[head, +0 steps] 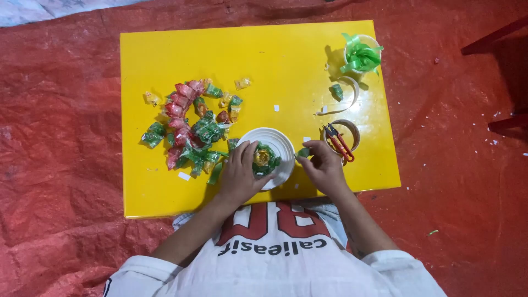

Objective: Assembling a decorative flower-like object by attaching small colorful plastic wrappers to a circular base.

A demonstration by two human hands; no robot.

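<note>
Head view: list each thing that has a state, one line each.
Left hand: resting on the white round plate, fingers on the sweets.
Right hand: pinching a small green piece.
White round plate: flat, green and yellow wrapped sweets on it.
Red-handled snips: lying shut on a tape roll.
Green ribbon: bunched in a white cup.
Red and green wrapped sweets: loose pile.

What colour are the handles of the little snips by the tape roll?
Red, on the snips resting across the tape roll; the head view shows them.

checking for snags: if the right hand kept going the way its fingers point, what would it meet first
Most likely the white plate: the right hand, pinching a small green piece, points up-left toward its rim, though height is unclear.
</note>
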